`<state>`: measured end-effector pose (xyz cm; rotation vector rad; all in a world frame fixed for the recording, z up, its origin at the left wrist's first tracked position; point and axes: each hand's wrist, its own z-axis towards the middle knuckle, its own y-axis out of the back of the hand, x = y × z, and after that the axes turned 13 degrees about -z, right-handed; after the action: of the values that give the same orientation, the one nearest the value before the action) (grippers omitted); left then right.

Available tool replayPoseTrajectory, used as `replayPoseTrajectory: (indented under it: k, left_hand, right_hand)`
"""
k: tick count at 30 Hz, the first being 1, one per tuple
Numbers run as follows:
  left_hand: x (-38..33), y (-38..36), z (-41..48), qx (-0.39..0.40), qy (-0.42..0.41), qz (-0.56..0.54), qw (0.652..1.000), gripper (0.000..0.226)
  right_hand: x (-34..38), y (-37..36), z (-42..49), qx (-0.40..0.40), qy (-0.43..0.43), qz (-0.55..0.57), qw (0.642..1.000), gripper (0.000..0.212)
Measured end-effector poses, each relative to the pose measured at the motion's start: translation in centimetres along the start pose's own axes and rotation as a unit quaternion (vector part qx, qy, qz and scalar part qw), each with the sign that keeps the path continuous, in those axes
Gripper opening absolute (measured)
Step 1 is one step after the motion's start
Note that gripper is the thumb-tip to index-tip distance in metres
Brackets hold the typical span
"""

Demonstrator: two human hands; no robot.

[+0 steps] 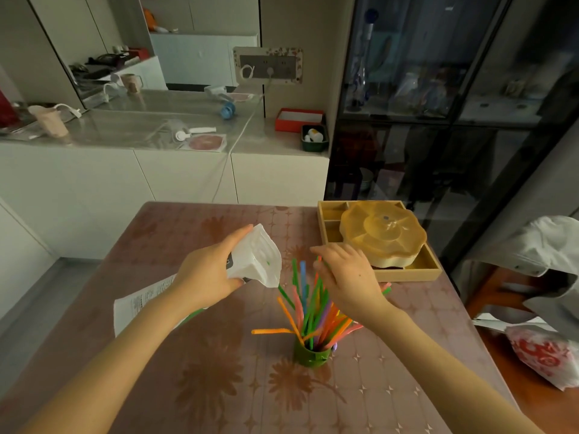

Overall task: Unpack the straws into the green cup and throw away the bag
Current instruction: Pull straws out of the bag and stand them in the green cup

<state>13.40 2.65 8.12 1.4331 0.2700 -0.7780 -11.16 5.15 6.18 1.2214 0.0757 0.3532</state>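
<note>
A small green cup [310,355] stands on the pink flowered table [219,355], full of several bright straws [313,311] fanning upward. My left hand [206,274] grips the white plastic bag [255,256], mouth tilted down toward the straws; one green straw [285,294] sticks out below its opening. My right hand [347,277] hovers over the right side of the bunch, fingers loosely curved around the straw tops, touching a few of them.
A printed paper sheet [141,305] lies under my left forearm. A wooden tray [404,270] with an amber flower-shaped lidded dish [382,236] sits at the table's far right corner. A chair with grey cloth [532,245] and a red-patterned bag [542,355] are at the right.
</note>
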Motion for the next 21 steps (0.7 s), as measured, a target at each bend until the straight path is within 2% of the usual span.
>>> replayPoseTrajectory:
  k: [4, 5, 7, 8, 10, 12, 14, 17, 19, 21]
  left_hand:
    - [-0.6, 0.4, 0.4, -0.012, -0.054, -0.004, 0.998, 0.099]
    - [-0.7, 0.5, 0.4, -0.016, -0.076, -0.005, 0.997, 0.101]
    - [-1.3, 0.9, 0.4, -0.026, -0.128, -0.012, 0.991, 0.106]
    - [-1.7, 1.1, 0.4, -0.033, -0.156, -0.021, 0.987, 0.109]
    - [-2.6, 1.7, 0.5, -0.051, -0.201, -0.035, 0.978, 0.113]
    - [-3.6, 2.2, 0.8, -0.055, -0.232, -0.02, 0.971, 0.112]
    - [-4.5, 2.8, 1.2, -0.043, -0.257, 0.018, 0.965, 0.111]
    - [-6.1, 3.6, 2.3, -0.016, -0.297, 0.112, 0.948, 0.114]
    - [-7.2, 3.9, 3.2, -0.009, -0.32, 0.164, 0.933, 0.116]
    - [-8.0, 4.2, 3.8, -0.007, -0.33, 0.2, 0.923, 0.122]
  right_hand:
    - [-0.6, 0.2, -0.2, 0.078, 0.025, -0.059, 0.995, 0.083]
    - [-0.6, 0.5, -0.3, 0.071, 0.009, -0.04, 0.997, 0.084]
    - [-0.3, 1.9, -0.4, 0.001, -0.052, 0.074, 0.996, 0.074]
    - [0.1, 2.9, -0.5, -0.033, -0.09, 0.161, 0.982, 0.061]
    - [1.0, 4.7, -0.8, -0.075, -0.14, 0.331, 0.93, 0.037]
    - [2.0, 6.1, -1.0, -0.099, -0.156, 0.424, 0.887, 0.022]
    - [2.9, 6.5, -0.8, -0.092, -0.157, 0.501, 0.846, 0.022]
    - [4.0, 6.1, 0.3, -0.026, -0.217, 0.601, 0.769, 0.036]
    - [4.7, 6.0, 1.0, -0.026, -0.223, 0.592, 0.774, 0.023]
    - [5.0, 6.0, 1.2, -0.039, -0.239, 0.59, 0.77, 0.024]
